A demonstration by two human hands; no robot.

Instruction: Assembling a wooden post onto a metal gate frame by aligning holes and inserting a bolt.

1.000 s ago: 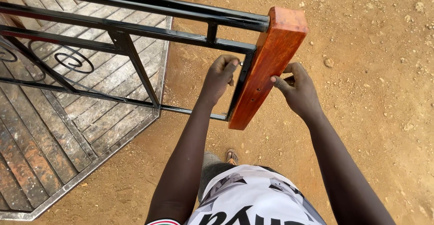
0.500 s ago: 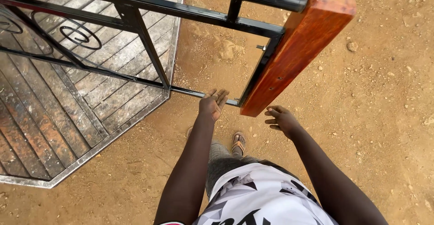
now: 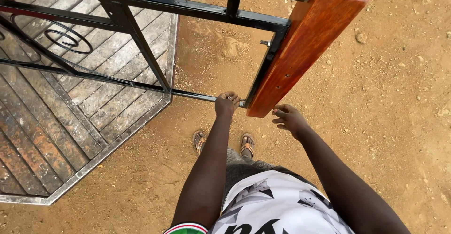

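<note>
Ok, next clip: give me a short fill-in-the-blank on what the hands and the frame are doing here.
1. The left hand grips the frame's bottom ____ bar.
2. The right hand hovers open just below the ____ post.
3. The black metal frame stands over an octagonal ____ platform.

Missing words: black metal; wooden; slatted

wooden slatted octagonal platform (image 3: 56,135) on bare dirt ground (image 3: 385,121) | sandals (image 3: 247,144) | stone (image 3: 361,37)

Soft, even daylight, faint shadows, sharp focus, slight wide-angle edge distortion.
</note>
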